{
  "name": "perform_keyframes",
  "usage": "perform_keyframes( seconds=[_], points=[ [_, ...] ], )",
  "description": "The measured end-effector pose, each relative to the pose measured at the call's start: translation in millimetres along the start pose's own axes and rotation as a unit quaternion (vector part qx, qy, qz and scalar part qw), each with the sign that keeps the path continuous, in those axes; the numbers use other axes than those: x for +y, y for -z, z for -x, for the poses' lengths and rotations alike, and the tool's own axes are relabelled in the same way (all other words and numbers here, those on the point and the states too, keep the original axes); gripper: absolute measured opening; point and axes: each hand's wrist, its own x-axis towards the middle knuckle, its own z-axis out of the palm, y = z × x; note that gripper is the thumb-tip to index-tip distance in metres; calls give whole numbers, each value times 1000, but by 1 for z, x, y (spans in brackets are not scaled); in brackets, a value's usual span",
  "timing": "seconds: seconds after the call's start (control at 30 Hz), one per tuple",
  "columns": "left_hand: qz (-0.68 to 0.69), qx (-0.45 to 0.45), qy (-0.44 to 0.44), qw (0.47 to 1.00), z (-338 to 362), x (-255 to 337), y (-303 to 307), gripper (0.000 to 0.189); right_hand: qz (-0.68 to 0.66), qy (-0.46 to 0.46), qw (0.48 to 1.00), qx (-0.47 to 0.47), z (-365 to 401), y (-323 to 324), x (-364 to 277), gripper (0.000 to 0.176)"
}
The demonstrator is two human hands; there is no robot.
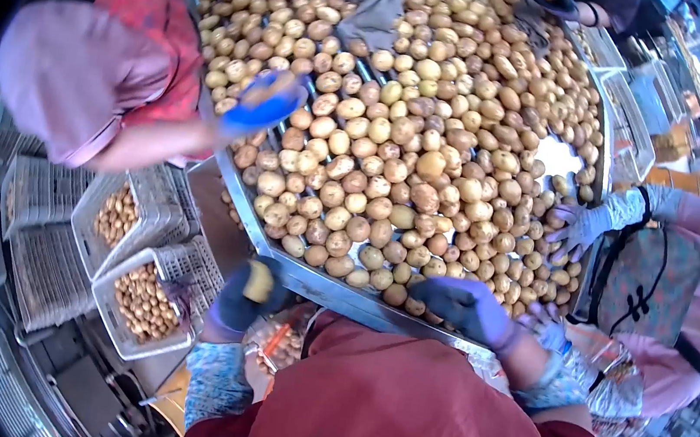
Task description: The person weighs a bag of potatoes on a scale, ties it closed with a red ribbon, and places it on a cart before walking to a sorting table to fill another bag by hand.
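Observation:
My left hand (245,303), in a purple glove with a dark coating, is closed around one yellow-brown fruit (258,281). It is held just outside the metal rim (324,285) of the sorting table, above a container (273,344) of similar fruit. My right hand (470,310), gloved the same way, rests over the table's near edge. Its fingers stretch left and bend down onto the loose fruits (369,203), apart from the thumb. No fruit shows plainly in its grip, though its palm side is partly hidden.
On the left, a co-worker's blue-gloved hand (263,105) is blurred over the pile. A person's purple-gloved hand (576,229) touches fruit at right. Grey cloth (368,2) lies on the far side. Crates (124,348) with fruit stand at lower left; more crates (633,122) stand at right.

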Motion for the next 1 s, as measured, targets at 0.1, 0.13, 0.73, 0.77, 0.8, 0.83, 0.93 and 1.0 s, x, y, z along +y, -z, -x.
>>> perform_keyframes(
  seconds=[0.1, 0.13, 0.73, 0.77, 0.8, 0.83, 0.93, 1.0],
  points=[
    [-19, 172, -100, 980, -21, 4, 52, 40, -67, -106, 992, 18, 91, 31, 80, 31],
    [-31, 210, -58, 976, -35, -11, 90, 40, 30, -141, 990, -3, 118, 33, 94, 32],
    [-663, 19, -435, 608, -128, 37, -118, 45, 537, 137, 759, 340, -81, 52, 84, 52],
    [-671, 15, -422, 610, -132, 33, -118, 44, 536, 164, 744, 363, -82, 70, 84, 51],
    [-638, 5, -429, 640, -135, 26, -114, 43, 534, 184, 732, 380, -80, 84, 87, 49],
    [-641, 1, -407, 651, -136, 23, -113, 43, 583, 152, 700, 383, -83, 101, 89, 47],
    [-677, -32, -367, 637, -136, 12, -115, 46, 532, 52, 687, 492, -80, 157, 69, 44],
    [-692, -48, -394, 603, -151, 16, -129, 49, 541, 29, 629, 558, -80, 206, 76, 41]
  ],
)
